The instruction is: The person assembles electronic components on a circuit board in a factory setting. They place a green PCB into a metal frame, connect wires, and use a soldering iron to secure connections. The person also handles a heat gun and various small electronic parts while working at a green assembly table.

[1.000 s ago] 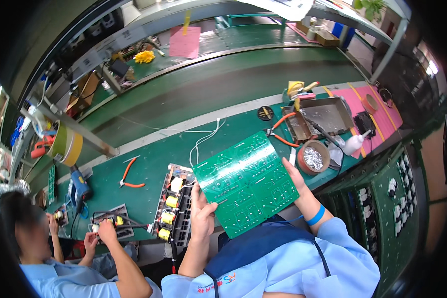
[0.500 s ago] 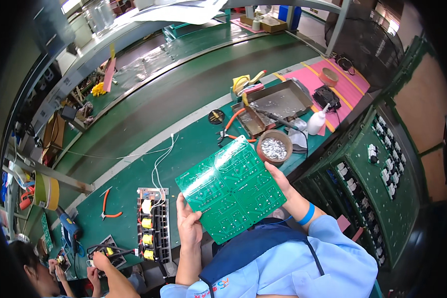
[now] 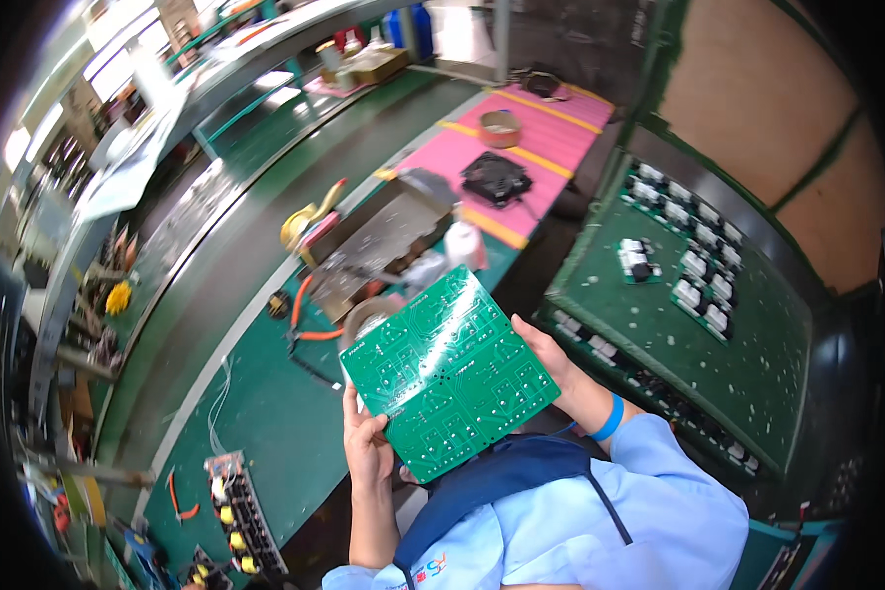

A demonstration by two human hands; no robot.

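Note:
A green circuit board (image 3: pixel 472 418) is held up in front of my body, tilted, with its solder side showing. My left hand (image 3: pixel 369 442) grips its lower left edge, thumb on top and fingers beneath. My right hand (image 3: pixel 543 354) is closed on the right edge, its fingers mostly hidden under the board. A blue wrist band (image 3: pixel 610 418) circles my right wrist. Just beyond the board's far left edge is a round tub (image 3: pixel 362 317), partly covered by it. Orange-handled cutters (image 3: pixel 317 335) lie beside the tub.
A metal tray (image 3: pixel 388 228), a white bottle (image 3: pixel 464 246) and a black device (image 3: pixel 497 179) on a pink mat (image 3: pixel 438 154) lie beyond. To the right, a green rack (image 3: pixel 600 285) bears several small boards (image 3: pixel 693 280). A strip of components (image 3: pixel 241 521) and more orange-handled pliers (image 3: pixel 180 500) lie at left.
My view has swung to the right, so the bench has shifted left and more of the green rack shows. Both hands still hold the board. The person at lower left is out of view.

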